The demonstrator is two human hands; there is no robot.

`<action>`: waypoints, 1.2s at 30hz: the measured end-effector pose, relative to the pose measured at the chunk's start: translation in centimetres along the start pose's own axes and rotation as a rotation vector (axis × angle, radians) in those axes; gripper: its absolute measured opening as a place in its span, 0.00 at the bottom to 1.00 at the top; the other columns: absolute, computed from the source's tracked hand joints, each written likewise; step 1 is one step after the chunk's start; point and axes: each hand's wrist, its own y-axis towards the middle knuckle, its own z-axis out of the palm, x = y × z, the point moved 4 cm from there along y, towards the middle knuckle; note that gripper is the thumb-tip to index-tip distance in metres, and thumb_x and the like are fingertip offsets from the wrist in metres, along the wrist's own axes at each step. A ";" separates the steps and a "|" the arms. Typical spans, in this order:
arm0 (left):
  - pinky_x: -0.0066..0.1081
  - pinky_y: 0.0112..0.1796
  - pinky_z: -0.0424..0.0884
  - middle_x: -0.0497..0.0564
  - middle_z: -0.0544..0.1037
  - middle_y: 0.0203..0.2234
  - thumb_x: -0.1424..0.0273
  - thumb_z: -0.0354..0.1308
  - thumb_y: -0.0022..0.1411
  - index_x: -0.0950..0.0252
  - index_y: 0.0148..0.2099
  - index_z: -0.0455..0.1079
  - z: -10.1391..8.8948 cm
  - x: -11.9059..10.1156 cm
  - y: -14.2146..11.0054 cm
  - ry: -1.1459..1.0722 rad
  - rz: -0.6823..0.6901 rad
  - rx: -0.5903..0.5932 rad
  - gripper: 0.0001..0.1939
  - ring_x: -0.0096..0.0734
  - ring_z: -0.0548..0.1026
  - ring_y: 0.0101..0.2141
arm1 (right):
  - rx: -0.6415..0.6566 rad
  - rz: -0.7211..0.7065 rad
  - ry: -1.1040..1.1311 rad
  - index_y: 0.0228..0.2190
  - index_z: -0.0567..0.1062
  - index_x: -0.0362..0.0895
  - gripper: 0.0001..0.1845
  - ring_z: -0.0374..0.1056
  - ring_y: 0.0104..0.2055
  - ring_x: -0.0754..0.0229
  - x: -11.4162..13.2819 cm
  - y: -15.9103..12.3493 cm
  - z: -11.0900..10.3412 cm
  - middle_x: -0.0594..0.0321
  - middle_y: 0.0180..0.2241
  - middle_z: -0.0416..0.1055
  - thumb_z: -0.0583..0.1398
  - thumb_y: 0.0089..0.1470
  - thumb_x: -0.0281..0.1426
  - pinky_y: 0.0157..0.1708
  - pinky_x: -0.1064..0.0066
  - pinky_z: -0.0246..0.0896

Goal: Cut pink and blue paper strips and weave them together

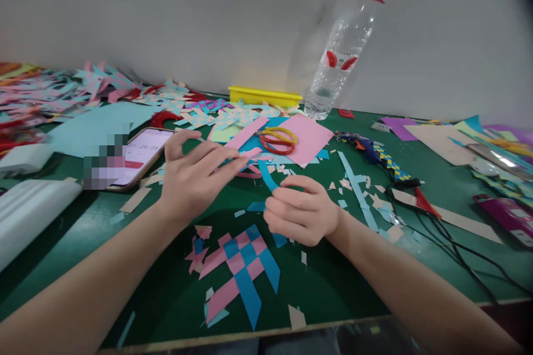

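My left hand [197,175] is over the middle of the green table, its fingertips pinched at a short pink paper strip [252,152]. Closed in a loose fist, my right hand [303,209] grips a blue paper strip [267,175] whose end sticks up past the fingers. Below both hands lies a woven paper fish [245,258] in pink and blue checks, with a small eye and long loose strip ends. A smaller pink and blue woven piece [199,250] sits at its left. Beyond my fingertips, scissors [280,140] with yellow and red handles rest on pink paper [306,136].
A clear bottle [341,58] leans by the wall beside a yellow tray [266,96]. At left are a phone [144,156], light blue paper [100,126] and heaped woven strips [45,89]. Black cords [449,233] and a purple packet [506,216] lie right. Paper scraps litter the table.
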 end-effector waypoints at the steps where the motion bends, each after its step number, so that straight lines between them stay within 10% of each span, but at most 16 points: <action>1: 0.43 0.47 0.62 0.43 0.80 0.35 0.75 0.59 0.62 0.59 0.41 0.70 0.1 0.1 -0.1 -0.006 -0.005 0.000 0.07 0.29 0.74 0.33 | 0.002 -0.003 0.000 0.25 0.72 0.47 0.08 0.64 0.41 0.65 0.0 0.0 0.0 0.68 0.30 0.72 0.59 0.56 0.27 0.45 0.69 0.63; 15: 0.44 0.47 0.64 0.46 0.80 0.37 0.73 0.60 0.61 0.56 0.43 0.72 0.7 0.9 -0.9 -0.106 -0.135 -0.012 0.09 0.33 0.76 0.34 | -0.028 0.072 0.013 0.28 0.71 0.46 0.05 0.65 0.42 0.64 -0.3 -0.4 0.3 0.65 0.32 0.73 0.59 0.56 0.27 0.46 0.68 0.65; 36: 0.38 0.40 0.69 0.49 0.78 0.36 0.68 0.56 0.64 0.56 0.41 0.74 1.4 2.4 -1.3 -0.225 -0.332 -0.031 0.06 0.36 0.75 0.36 | -0.267 1.139 0.464 0.44 0.65 0.46 0.12 0.71 0.41 0.60 -4.4 -4.6 3.0 0.59 0.40 0.69 0.58 0.56 0.27 0.31 0.70 0.69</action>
